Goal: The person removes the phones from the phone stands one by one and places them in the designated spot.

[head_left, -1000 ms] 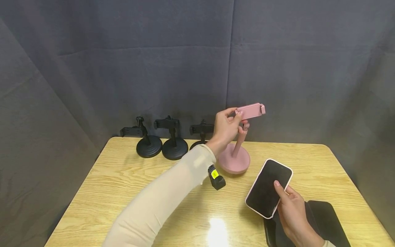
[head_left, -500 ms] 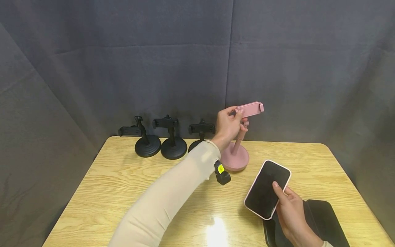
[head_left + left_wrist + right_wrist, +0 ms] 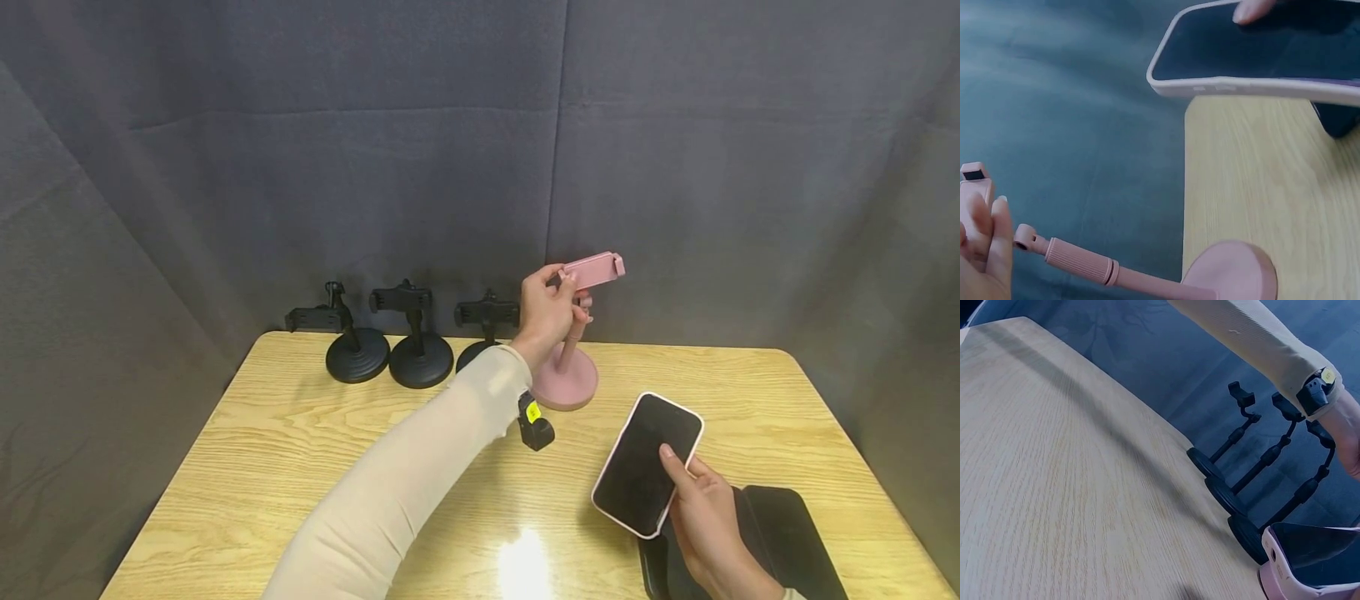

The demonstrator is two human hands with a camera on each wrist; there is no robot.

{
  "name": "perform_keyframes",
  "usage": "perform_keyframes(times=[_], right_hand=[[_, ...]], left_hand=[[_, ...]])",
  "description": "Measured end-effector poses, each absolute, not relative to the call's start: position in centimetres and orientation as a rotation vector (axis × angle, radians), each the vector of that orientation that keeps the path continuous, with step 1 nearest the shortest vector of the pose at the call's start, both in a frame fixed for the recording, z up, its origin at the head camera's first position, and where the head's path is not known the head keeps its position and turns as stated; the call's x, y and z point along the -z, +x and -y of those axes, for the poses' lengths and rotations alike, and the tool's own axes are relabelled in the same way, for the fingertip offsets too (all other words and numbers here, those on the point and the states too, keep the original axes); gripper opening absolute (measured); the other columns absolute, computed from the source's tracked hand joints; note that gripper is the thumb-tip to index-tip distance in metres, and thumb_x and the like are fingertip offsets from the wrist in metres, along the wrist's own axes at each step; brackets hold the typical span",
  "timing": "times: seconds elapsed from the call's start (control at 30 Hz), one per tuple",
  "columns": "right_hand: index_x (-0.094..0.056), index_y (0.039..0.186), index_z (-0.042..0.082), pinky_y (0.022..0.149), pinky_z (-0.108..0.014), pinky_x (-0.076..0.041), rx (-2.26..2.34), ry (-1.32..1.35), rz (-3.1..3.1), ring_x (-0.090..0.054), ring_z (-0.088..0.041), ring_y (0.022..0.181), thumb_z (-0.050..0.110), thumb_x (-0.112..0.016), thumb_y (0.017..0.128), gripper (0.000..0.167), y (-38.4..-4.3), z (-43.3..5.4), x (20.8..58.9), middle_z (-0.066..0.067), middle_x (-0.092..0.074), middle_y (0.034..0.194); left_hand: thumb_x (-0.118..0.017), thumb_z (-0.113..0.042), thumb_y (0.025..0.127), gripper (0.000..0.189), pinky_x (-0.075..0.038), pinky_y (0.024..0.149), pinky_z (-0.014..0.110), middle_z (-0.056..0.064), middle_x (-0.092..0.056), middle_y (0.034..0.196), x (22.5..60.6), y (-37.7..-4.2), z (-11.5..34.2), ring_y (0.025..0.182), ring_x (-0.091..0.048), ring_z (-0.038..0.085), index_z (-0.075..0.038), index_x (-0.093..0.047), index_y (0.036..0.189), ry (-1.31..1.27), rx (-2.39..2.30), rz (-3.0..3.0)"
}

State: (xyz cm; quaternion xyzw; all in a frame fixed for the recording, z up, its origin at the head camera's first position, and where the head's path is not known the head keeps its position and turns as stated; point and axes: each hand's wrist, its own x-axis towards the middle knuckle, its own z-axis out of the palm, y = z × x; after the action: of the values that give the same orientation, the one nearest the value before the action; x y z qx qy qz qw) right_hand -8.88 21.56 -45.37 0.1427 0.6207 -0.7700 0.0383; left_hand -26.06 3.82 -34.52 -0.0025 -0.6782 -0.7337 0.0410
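Observation:
My left hand (image 3: 545,317) holds the left end of a pink clamp (image 3: 597,270) on top of a pink phone stand (image 3: 567,387). The thumb lies across the clamp's front, and the clamp's right end sticks out free. In the left wrist view the ribbed stem (image 3: 1079,259) slants down to the round base (image 3: 1235,269) on the table. Lower right, my right hand (image 3: 705,521) grips a smartphone (image 3: 637,467) in a pale pink case, screen up, thumb over the glass. The phone is held above the table, in front of the stand.
Three black phone stands (image 3: 422,360) line the table's back left edge, the rightmost partly behind my left arm. A black folding case or tablet cover (image 3: 787,533) lies under my right hand. A grey curtain (image 3: 375,167) hangs close behind the wooden table (image 3: 315,458).
The pink clamp and my left hand have shifted a little to the left, and the stand's base slightly too. My right hand keeps its hold on the smartphone, almost unmoved.

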Motion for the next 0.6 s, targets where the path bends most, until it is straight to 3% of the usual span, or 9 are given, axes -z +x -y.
perform_keyframes(times=[0.23, 0.43, 0.6], right_hand=[[-0.068, 0.102, 0.035, 0.088, -0.015, -0.055, 2.301, 0.429, -1.948, -0.069, 0.007, 0.1, 0.04, -0.056, 0.104, 0.013, -9.0, -21.49, 45.14, 0.019, -0.078, 0.095], [-0.065, 0.108, 0.03, 0.087, -0.016, -0.056, 2.24, 0.443, -1.969, -0.07, 0.004, 0.097, 0.043, -0.055, 0.103, 0.017, -9.11, -21.55, 45.01, 0.019, -0.078, 0.094], [-0.06, 0.126, 0.016, 0.087, -0.017, -0.056, 2.165, 0.41, -2.03, -0.07, 0.004, 0.099, 0.043, -0.054, 0.104, 0.035, -9.22, -21.7, 45.03, 0.018, -0.078, 0.096]], left_hand=[[-0.05, -0.012, 0.107, 0.035, -0.063, 0.078, 0.054, 0.027, -0.07, 0.106, 34.36, -26.31, -3.72, 0.049, -0.058, 0.008, -0.005, -0.052, 0.141, -0.012, 2.163, 2.127], [-0.051, -0.015, 0.107, 0.036, -0.063, 0.079, 0.054, 0.024, -0.071, 0.108, 34.21, -26.29, -3.59, 0.05, -0.059, 0.008, -0.008, -0.051, 0.142, -0.003, 2.116, 2.199], [-0.051, -0.015, 0.107, 0.033, -0.063, 0.077, 0.052, 0.023, -0.071, 0.106, 34.06, -26.32, -3.4, 0.049, -0.058, 0.008, -0.009, -0.053, 0.14, -0.004, 2.067, 2.229]])
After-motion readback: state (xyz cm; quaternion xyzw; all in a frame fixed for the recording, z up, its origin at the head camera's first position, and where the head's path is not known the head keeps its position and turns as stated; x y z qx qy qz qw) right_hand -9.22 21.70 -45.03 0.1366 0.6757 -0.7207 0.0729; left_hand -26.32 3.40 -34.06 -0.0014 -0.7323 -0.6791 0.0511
